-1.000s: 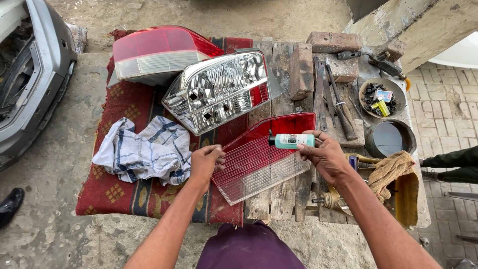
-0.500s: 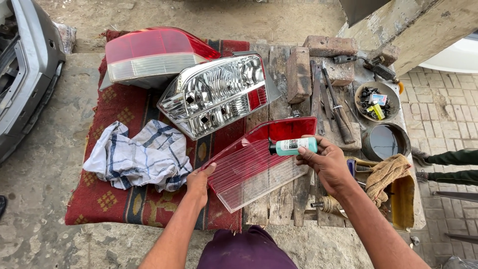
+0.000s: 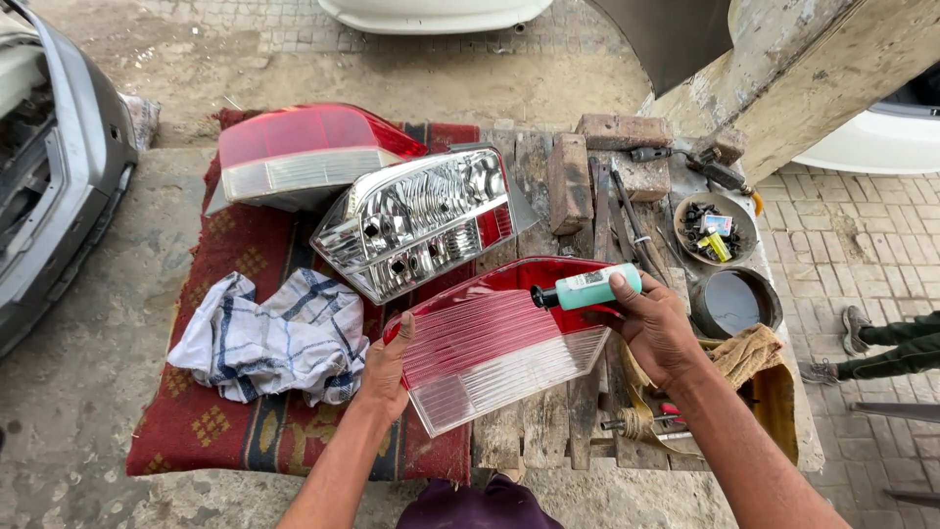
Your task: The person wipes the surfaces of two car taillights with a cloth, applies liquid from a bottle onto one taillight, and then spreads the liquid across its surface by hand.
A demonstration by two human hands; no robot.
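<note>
A red and clear tail light lens (image 3: 494,343) lies on the wooden bench in front of me. My left hand (image 3: 387,367) holds its left edge. My right hand (image 3: 656,328) grips a small teal bottle with a black cap (image 3: 586,290), held sideways with the cap pointing left over the lens. Behind the lens rests a chrome tail light housing (image 3: 421,220), and farther back a whole red and white tail light (image 3: 304,157).
A blue-checked white cloth (image 3: 269,338) lies on the red patterned rug (image 3: 196,421) at left. Bricks (image 3: 568,181), hand tools, a bowl of small parts (image 3: 720,230) and a round tin (image 3: 736,302) sit on the bench's right side. A grey car bumper (image 3: 59,196) stands at far left. Another person's shoes and legs (image 3: 871,343) show at right.
The view has shifted a little. My left hand has slid down along the lens's left edge. The bottle stays over the lens in my right hand.
</note>
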